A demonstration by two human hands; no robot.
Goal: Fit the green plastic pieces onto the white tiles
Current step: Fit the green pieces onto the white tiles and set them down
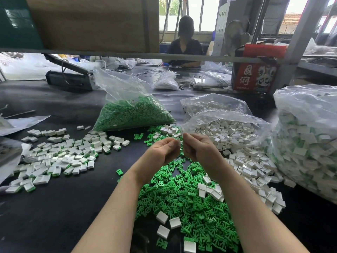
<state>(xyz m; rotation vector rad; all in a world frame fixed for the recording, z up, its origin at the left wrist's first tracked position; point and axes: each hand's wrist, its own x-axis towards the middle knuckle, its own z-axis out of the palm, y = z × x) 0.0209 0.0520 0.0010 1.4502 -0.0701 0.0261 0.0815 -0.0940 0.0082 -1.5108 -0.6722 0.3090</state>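
My left hand (165, 149) and my right hand (198, 147) are raised together over the table, fingers curled, fingertips meeting. A small pale piece, seemingly a white tile (177, 142), is pinched between them; the fingers hide most of it. Below and in front lies a heap of loose green plastic pieces (191, 201) with a few white tiles (175, 222) scattered on it. Loose white tiles (242, 161) spill from an open bag to the right. Tiles fitted with green pieces (60, 159) lie spread out at the left.
A clear bag of green pieces (133, 114) stands behind the hands. A big bag of fitted tiles (308, 143) fills the right edge. A heat sealer (71, 77) and a red carton (255, 73) sit at the back. A person (185, 44) sits opposite.
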